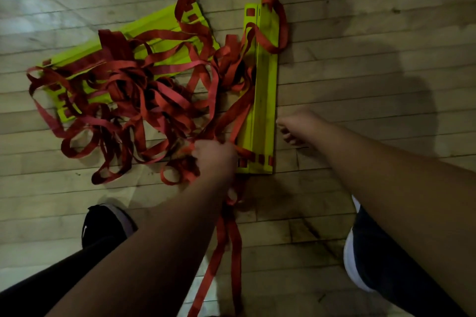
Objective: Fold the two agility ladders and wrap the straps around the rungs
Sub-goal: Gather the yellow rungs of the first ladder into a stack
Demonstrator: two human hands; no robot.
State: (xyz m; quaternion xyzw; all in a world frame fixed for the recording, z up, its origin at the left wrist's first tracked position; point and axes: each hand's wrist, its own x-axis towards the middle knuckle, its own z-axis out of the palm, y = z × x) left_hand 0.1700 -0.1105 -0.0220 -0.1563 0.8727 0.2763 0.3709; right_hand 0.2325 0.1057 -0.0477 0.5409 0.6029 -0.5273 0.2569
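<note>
Left hand (pixel 215 159) clenched, right hand (pixel 296 126) loosely curled.

Neon-yellow rung stack (pixel 265 85) is seen lying flat at centre right, edges aligned. Second rung stack (pixel 154 31) is fanned loosely at upper left. Red straps (pixel 144 100) are tangled between them, some trailing to bottom centre.

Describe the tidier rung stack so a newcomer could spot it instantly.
On the wooden floor, look right of the tangle of red straps. The neat rung stack lies there as one straight yellow-green bar, its near end between the left hand and the right hand. Unlike the fanned rung pile further left, its rungs are squared together.
</note>
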